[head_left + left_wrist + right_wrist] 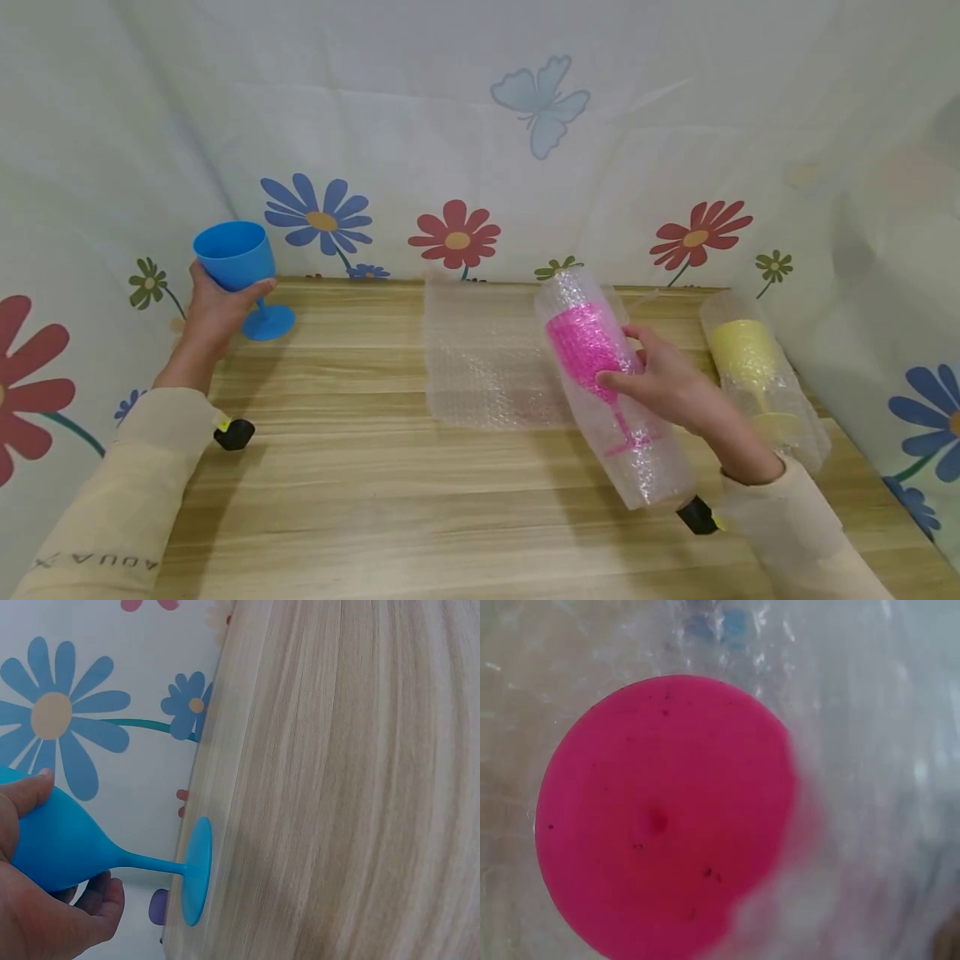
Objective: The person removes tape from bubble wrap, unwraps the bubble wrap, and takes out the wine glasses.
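My left hand [217, 308] grips the bowl of a blue goblet [240, 258] at the left of the head view. The goblet is upright, its foot at the table's back left; in the left wrist view the stem and round foot [196, 871] show plainly. My right hand [667, 379] holds a pink goblet [588, 342] rolled in bubble wrap [648, 475], tilted with its foot toward me. The pink goblet's round foot [660, 817] fills much of the right wrist view, seen through the wrap's open end. Part of the right fingers is hidden behind the roll.
A flat sheet of bubble wrap [487, 367] lies on the wooden table [360, 508], partly behind the pink goblet's roll. At the right lies a yellow goblet [746, 350] in bubble wrap. Flower-printed cloth [405, 133] encloses the table's back and sides.
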`<action>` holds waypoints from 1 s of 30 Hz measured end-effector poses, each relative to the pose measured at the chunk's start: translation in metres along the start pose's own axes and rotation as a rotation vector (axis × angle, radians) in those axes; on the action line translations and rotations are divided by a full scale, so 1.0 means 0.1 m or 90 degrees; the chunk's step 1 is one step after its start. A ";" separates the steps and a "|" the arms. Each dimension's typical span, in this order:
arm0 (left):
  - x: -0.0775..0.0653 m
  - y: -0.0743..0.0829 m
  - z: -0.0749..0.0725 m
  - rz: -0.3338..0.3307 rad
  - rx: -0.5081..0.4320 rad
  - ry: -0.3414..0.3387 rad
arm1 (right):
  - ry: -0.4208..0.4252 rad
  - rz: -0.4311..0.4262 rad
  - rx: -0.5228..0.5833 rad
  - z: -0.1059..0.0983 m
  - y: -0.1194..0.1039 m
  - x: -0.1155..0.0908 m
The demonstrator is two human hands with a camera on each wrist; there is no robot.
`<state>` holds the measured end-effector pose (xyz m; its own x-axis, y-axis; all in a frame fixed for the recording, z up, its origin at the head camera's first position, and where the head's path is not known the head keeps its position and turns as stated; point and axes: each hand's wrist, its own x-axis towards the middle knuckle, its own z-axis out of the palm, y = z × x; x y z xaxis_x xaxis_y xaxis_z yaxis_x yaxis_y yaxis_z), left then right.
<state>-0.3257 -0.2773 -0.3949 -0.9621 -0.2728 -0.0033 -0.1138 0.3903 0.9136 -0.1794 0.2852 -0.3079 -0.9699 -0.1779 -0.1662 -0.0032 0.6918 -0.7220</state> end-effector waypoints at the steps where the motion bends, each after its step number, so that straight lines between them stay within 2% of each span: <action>1: 0.00 0.00 0.00 -0.001 -0.001 0.000 | -0.010 -0.004 0.001 0.04 -0.01 0.00; 10: -0.01 0.04 0.00 0.004 -0.006 -0.001 | -0.036 -0.078 -0.029 0.36 -0.18 0.01; 14: -0.01 0.04 0.00 0.004 -0.008 -0.003 | -0.054 -0.091 -0.007 0.48 -0.25 0.00; 24: -0.02 0.03 -0.01 0.003 -0.009 -0.007 | -0.077 -0.105 -0.010 0.73 -0.52 -0.06; 30: -0.02 0.02 -0.03 0.003 -0.014 -0.013 | -0.117 -0.131 0.000 0.91 -0.67 -0.07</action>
<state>-0.3233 -0.2782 -0.3919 -0.9676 -0.2525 -0.0069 -0.1036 0.3718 0.9225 -0.1505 0.1762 -0.3193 -0.8885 -0.4388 -0.1342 -0.1962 0.6277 -0.7534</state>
